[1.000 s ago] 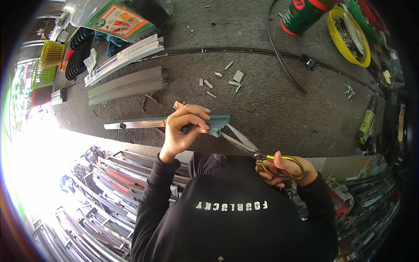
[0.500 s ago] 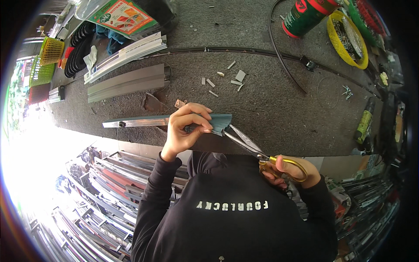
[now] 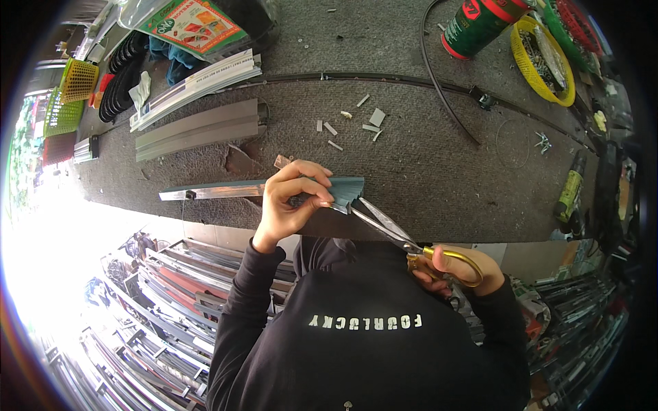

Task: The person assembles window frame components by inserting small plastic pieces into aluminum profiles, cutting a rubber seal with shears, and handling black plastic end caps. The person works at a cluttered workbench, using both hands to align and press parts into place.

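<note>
My left hand (image 3: 293,202) pinches a long grey-green profile strip (image 3: 212,190) near its right end, over a dark carpeted bench (image 3: 425,171). Yellow-handled scissors (image 3: 394,233) sit in my right hand (image 3: 456,268), blades apart, with the tips at the strip's cut end just right of my left fingers. My black sleeves and sweatshirt fill the lower middle of the view.
Small offcuts (image 3: 363,123) lie scattered on the bench beyond the strip. Grey profile lengths (image 3: 199,127) and a white bundle (image 3: 199,85) lie at the left. A black cable (image 3: 445,89), a red-green can (image 3: 480,20), a yellow basket (image 3: 545,61) and stacked metal profiles (image 3: 164,301) below surround the spot.
The scissors have moved up toward the strip's end and their blades have opened around it. My left hand keeps its hold on the strip.
</note>
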`<state>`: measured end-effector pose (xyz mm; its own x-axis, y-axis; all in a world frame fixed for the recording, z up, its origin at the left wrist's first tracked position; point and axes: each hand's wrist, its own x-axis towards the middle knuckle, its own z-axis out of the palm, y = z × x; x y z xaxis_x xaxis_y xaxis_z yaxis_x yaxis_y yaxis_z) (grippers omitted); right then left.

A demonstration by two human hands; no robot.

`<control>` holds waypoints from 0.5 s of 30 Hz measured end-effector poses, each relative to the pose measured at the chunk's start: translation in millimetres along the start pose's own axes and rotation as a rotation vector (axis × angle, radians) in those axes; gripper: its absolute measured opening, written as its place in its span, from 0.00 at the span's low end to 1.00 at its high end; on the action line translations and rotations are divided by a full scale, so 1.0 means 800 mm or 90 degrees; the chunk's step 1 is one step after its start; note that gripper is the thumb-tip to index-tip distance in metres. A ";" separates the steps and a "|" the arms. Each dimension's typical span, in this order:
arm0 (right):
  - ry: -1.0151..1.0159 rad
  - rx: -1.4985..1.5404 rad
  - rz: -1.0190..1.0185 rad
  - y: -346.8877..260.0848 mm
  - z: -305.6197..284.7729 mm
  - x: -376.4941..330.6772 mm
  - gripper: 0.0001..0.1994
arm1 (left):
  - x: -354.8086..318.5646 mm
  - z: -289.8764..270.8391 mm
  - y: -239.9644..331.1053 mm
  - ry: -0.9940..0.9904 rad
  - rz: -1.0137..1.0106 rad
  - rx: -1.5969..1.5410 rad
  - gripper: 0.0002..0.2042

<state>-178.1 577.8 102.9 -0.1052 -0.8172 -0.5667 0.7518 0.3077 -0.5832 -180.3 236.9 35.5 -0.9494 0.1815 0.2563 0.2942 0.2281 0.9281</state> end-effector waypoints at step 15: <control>0.013 -0.181 0.080 -0.042 0.004 0.041 0.37 | -0.022 -0.003 -0.003 0.011 0.150 0.163 0.14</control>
<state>-204.6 539.1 106.0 -0.0381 -0.7549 -0.6547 0.5480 0.5321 -0.6454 -164.6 231.0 29.1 -0.8528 0.2417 0.4629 0.5221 0.4148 0.7453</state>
